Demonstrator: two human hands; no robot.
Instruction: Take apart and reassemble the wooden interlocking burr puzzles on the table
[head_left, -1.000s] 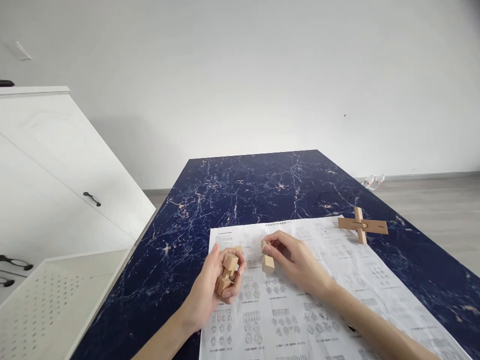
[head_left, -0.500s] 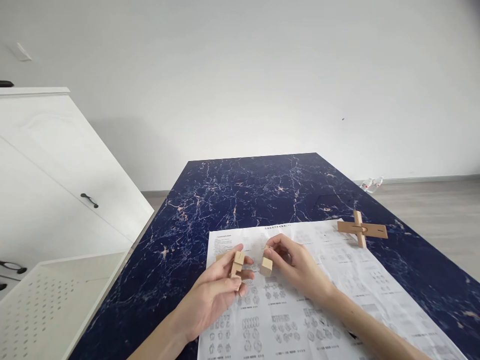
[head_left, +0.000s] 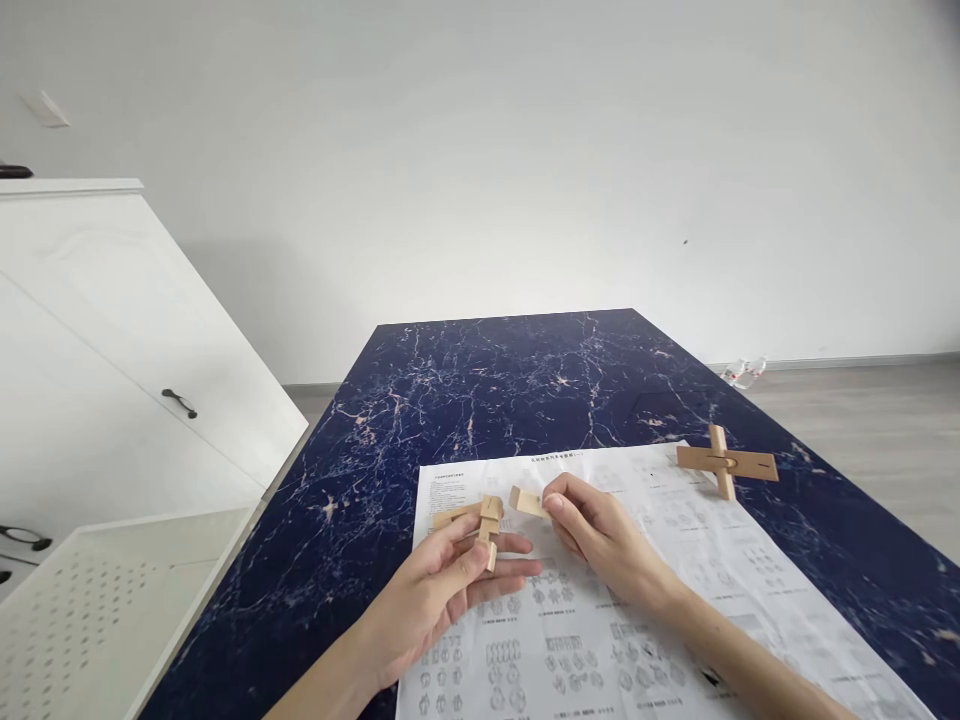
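Over the printed instruction sheet [head_left: 600,600], my left hand [head_left: 427,595] grips a notched wooden puzzle piece [head_left: 490,515] between thumb and fingers, its other fingertips stretched out beneath. My right hand [head_left: 592,525] pinches one end of a plain-looking wooden block [head_left: 527,501], which points left toward the notched piece. A small gap separates the two. Beyond my left fingers another light wooden strip [head_left: 450,516] shows in part; whether it lies on the paper or is held I cannot tell.
A wooden cross of interlocked pieces [head_left: 726,463] stands at the sheet's far right corner. Everything is on a dark blue marbled table [head_left: 495,390]. A white cabinet [head_left: 150,330] rises at the left, with a perforated white surface [head_left: 82,610] below it. The wall [head_left: 480,180] is behind.
My right hand has turned its block from end-on to lengthwise, pointing left. My left hand has moved slightly right and tilted the notched piece, with its fingers spread further.
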